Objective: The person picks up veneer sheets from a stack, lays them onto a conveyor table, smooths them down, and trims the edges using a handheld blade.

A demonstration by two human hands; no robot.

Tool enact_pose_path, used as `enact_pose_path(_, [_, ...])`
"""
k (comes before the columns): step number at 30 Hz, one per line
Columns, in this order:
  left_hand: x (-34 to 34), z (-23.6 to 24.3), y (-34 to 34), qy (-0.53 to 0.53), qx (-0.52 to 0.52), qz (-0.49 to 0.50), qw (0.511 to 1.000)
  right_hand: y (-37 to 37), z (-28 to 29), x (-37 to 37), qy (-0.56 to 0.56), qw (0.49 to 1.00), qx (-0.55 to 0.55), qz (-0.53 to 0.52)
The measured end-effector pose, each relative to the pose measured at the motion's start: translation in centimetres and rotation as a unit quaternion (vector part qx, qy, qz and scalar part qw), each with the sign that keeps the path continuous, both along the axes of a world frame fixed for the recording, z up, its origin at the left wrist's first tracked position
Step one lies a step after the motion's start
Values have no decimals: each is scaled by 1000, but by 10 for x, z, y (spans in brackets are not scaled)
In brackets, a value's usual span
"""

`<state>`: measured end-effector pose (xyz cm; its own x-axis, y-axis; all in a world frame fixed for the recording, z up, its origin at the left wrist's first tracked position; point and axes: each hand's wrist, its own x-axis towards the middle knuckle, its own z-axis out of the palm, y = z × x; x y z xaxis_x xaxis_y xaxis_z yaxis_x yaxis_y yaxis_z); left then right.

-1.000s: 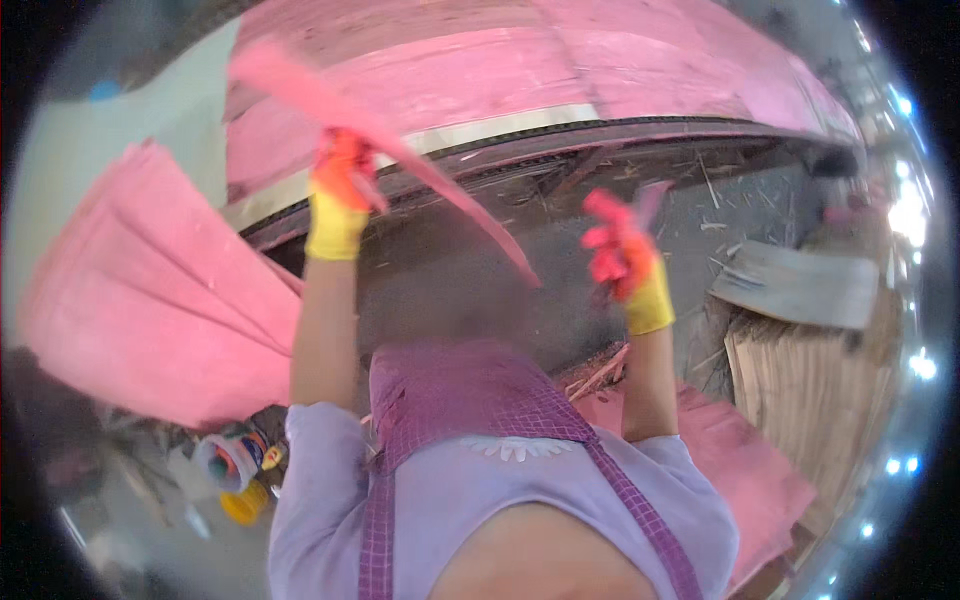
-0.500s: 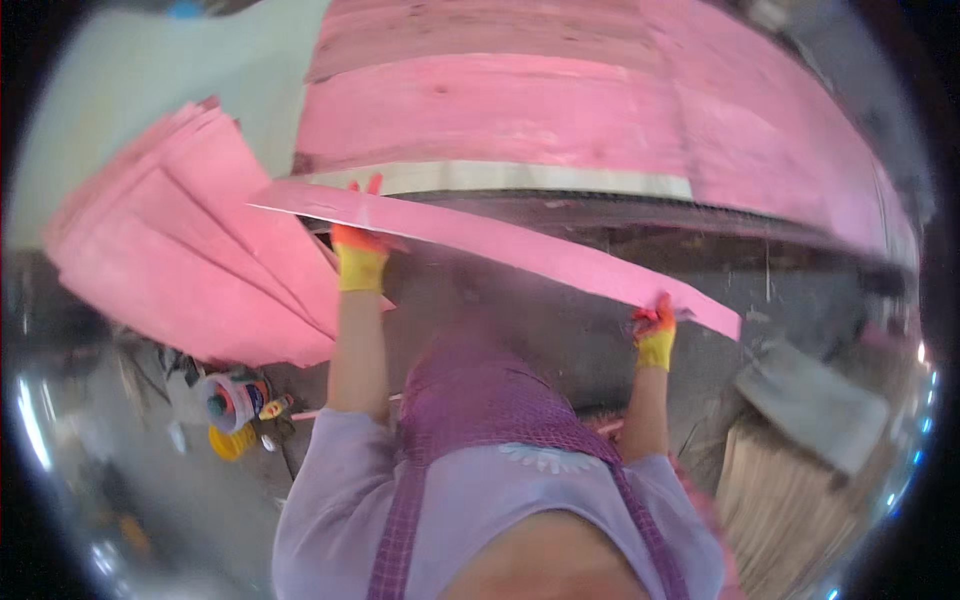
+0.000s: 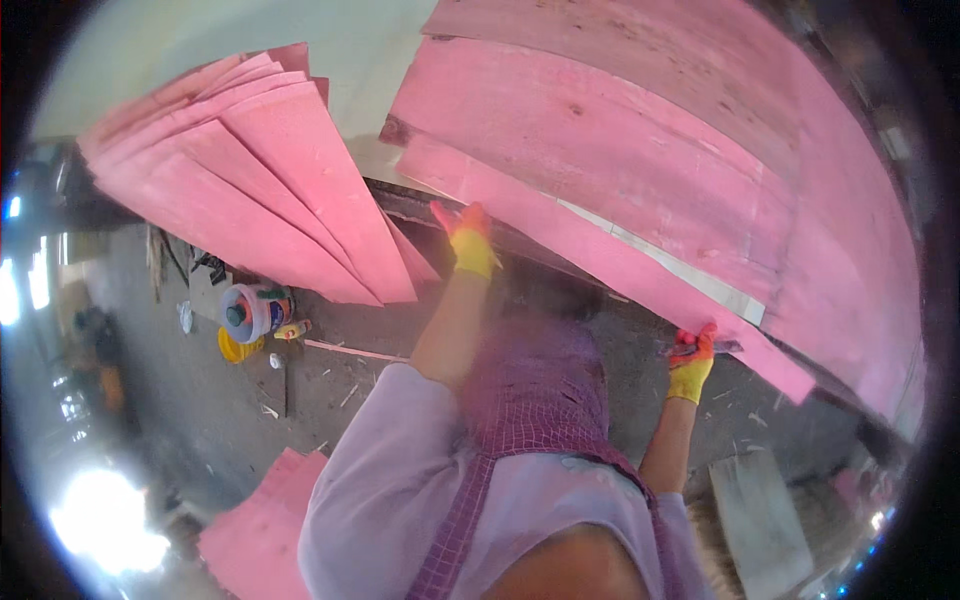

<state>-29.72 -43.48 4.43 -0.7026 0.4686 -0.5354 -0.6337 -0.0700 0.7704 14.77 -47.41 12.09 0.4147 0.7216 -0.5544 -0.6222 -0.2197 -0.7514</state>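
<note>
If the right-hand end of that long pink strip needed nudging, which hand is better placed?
Right, most likely: the right hand is at the near edge of the pink strip, close to that end. The left hand is nearer the strip's opposite end.

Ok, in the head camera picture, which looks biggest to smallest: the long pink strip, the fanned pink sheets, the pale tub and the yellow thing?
1. Fanned pink sheets
2. Long pink strip: stretches far, but it's narrow
3. Pale tub
4. Yellow thing: partly hidden, so its full size is unsure
</note>
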Motion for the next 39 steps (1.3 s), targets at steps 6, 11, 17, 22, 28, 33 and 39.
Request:
enact_pose_path(6, [-28, 4, 20, 73, -38, -70, 994, 56, -36, -40, 85, 994, -35, 56])
enact_pose_path(11, [-56, -28, 24, 109, -136, -106, 979, 84, -74, -53, 80, 989, -73, 104])
enact_pose_path(17, [-57, -78, 20, -7, -77, -140, 987, 88, -116, -46, 117, 981, -137, 66])
enact_pose_path(22, [-90, -90, 1, 130, -209, -225, 943, 89, -125, -63, 157, 973, -120, 121])
enact_pose_path(28, [-147, -129, -4, 113, -212, -298, 924, 90, -96, -88, -11, 975, -176, 135])
enact_pose_path(33, [-158, -138, 20, 69, -262, -395, 878, 87, -137, -82, 63, 982, -173, 42])
enact_pose_path(39, [-145, -134, 19, 172, -263, -350, 882, 86, -122, -92, 52, 980, -190, -5])
